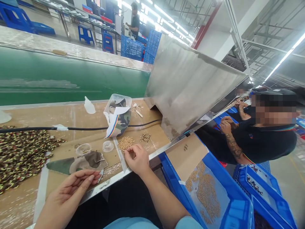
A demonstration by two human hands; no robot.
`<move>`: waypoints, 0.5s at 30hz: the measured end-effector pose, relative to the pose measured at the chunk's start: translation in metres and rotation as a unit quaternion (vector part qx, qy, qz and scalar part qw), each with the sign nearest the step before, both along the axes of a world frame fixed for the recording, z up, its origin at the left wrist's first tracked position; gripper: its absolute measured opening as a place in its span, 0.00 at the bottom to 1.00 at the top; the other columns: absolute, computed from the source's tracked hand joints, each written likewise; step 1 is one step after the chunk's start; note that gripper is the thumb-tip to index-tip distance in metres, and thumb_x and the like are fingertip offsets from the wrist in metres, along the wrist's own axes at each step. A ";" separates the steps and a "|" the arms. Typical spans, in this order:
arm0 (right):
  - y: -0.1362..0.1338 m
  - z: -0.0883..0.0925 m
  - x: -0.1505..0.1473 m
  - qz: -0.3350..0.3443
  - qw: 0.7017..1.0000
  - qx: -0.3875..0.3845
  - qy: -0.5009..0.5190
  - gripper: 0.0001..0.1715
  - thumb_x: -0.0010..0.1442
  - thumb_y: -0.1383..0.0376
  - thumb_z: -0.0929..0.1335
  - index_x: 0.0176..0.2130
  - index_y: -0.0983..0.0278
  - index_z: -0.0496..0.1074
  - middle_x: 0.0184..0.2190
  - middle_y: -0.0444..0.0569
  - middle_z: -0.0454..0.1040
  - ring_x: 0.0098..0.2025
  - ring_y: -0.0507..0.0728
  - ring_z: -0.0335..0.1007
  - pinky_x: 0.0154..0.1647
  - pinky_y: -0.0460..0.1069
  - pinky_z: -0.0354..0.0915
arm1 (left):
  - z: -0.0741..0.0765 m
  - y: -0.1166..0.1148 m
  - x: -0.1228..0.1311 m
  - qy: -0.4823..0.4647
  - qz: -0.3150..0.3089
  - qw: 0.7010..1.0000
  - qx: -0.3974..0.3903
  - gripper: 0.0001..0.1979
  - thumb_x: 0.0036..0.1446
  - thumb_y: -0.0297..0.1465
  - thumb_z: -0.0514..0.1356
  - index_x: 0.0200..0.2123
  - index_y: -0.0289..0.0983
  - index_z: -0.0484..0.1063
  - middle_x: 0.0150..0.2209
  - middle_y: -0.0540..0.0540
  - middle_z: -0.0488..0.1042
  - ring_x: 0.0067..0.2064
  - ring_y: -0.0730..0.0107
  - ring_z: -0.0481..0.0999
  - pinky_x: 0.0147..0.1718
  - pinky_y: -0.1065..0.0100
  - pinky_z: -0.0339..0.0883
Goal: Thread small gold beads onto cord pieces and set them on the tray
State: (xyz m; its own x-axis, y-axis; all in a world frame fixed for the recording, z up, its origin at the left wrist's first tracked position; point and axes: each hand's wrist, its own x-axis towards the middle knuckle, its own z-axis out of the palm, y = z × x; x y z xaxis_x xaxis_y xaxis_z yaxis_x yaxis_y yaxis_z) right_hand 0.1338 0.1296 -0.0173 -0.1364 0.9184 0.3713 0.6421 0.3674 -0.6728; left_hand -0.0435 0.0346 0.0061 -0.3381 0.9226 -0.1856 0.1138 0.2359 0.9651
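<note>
Reaching over the near edge of the worktop, both hands are seen in the head view. The right hand is closed into a tight pinch, thumb against fingertips, just beside a loose heap of beige beads; whatever is held in that grip is too small to be made out. The left hand is kept half open near the worktop's near edge, its fingers curved, with a thin pale sliver at the fingertips; whether that sliver is gripped cannot be told. The beads could easily be scattered if the heap were brushed by the right wrist, and anything dropped at the edge could be lost into the blue crate just past it. A black cable laid across the worktop could be snagged by a sleeve. The beads look small, rounded and unfixed, with a cluster of gold studs beyond them. Camouflage fabric lies flat by the left hand, near clear plastic cups, and a leopard-print heap is spread toward the far left.
</note>
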 end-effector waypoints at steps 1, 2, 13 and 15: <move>0.000 0.000 0.000 0.000 1.000 0.000 0.005 0.07 0.54 0.63 0.66 0.28 0.63 0.71 0.27 0.45 0.72 0.26 0.48 0.65 0.30 0.44 0.62 | 0.002 0.001 0.001 -0.016 0.006 1.000 -0.004 0.17 0.44 0.54 0.62 0.30 0.48 0.73 0.31 0.59 0.80 0.36 0.64 0.79 0.41 0.61 0.76; 0.000 0.000 0.000 0.001 1.000 0.000 0.009 0.06 0.54 0.63 0.66 0.27 0.63 0.71 0.27 0.45 0.71 0.26 0.48 0.65 0.30 0.44 0.62 | 0.003 0.001 0.001 -0.042 0.013 0.999 -0.011 0.16 0.43 0.53 0.63 0.29 0.49 0.74 0.30 0.60 0.79 0.36 0.65 0.79 0.41 0.61 0.76; 0.001 0.001 0.001 -0.003 0.999 -0.021 0.034 0.05 0.53 0.65 0.66 0.27 0.63 0.69 0.27 0.43 0.70 0.24 0.47 0.62 0.27 0.43 0.60 | 0.001 0.004 -0.002 -0.125 0.020 0.991 -0.040 0.24 0.32 0.52 0.69 0.30 0.44 0.74 0.30 0.55 0.79 0.34 0.72 0.78 0.37 0.76 0.74; 0.001 0.001 0.000 -0.006 0.999 -0.022 0.036 0.05 0.52 0.65 0.66 0.26 0.63 0.69 0.27 0.43 0.69 0.23 0.46 0.61 0.27 0.43 0.59 | 0.000 0.005 -0.003 -0.134 0.017 0.990 -0.039 0.28 0.29 0.53 0.70 0.30 0.40 0.74 0.30 0.51 0.79 0.34 0.71 0.77 0.35 0.77 0.74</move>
State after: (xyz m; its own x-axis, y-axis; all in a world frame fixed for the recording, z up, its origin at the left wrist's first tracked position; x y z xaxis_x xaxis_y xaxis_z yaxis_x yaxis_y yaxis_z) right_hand 0.1340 0.1306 -0.0160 -0.0986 0.9358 0.3385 0.5954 0.3280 -0.7334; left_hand -0.0470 0.0397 0.0059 -0.2975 0.8907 -0.3438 -0.1540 0.3106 0.9380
